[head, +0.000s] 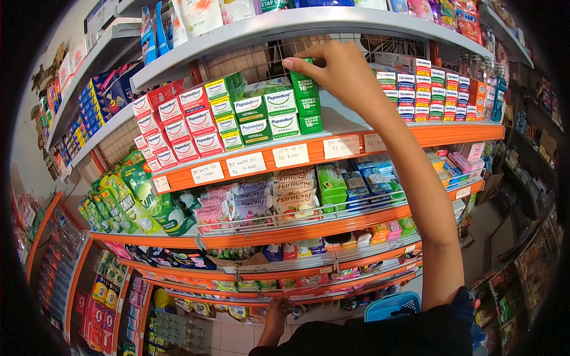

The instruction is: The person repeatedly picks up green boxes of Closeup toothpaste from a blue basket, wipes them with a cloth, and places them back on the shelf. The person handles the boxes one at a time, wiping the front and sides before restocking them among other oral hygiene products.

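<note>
My right hand [331, 66] reaches to the upper shelf, thumb and fingers around the top green toothpaste box [304, 84] of a small stack. Left of that stack stand white-and-green Pepsodent Herbal boxes [280, 102], then yellow-green ones and red-and-white Pepsodent boxes [207, 141]. To the right, past a bare stretch of shelf, are stacked Ciptadent boxes [406, 99]. My left hand [278, 309] is low, close to the edge of a bottom shelf; its fingers are partly in shadow, and whether it holds anything is unclear.
Handwritten price tags line the orange shelf edge [267, 156]. An upper white shelf [285, 24] overhangs my right hand. Below are Harmony soap packs [296, 198] behind a wire rail and green liquid pouches [142, 196]. A blue plastic basket [392, 306] is low at the right.
</note>
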